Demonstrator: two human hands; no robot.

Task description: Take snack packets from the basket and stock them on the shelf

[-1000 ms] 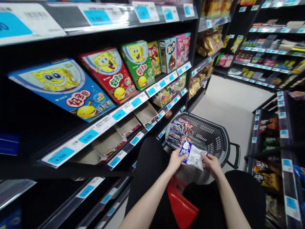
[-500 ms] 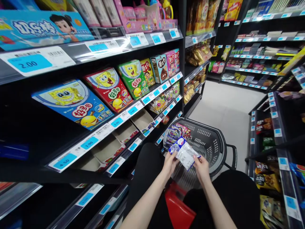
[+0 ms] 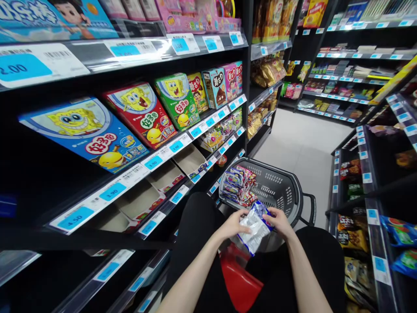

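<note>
Between both hands I hold a silver and blue snack packet [image 3: 256, 230], tilted above the near side of a grey shopping basket [image 3: 295, 184]. My left hand [image 3: 233, 226] pinches its left edge, with the thumb lying across the silver face. My right hand [image 3: 278, 221] grips the upper right part, near the blue band. At the left side inside the basket lie several colourful small packets [image 3: 239, 184], some blue and white, some pink and red. The basket's near part is hidden behind my hands and the packet.
Close on the left stands a shelf with snack boxes [image 3: 86, 134], price labels [image 3: 112, 191] and open cartons [image 3: 140, 202] below. A red stool-like object [image 3: 239, 278] shows between my legs. Another rack with snack bags [image 3: 353, 239] stands at the right. Pale floor [image 3: 301, 134] runs ahead.
The packet has turned and come slightly nearer to me. My left hand has shifted further onto its face, and my right hand has moved up toward the blue band. The view has shifted slightly.
</note>
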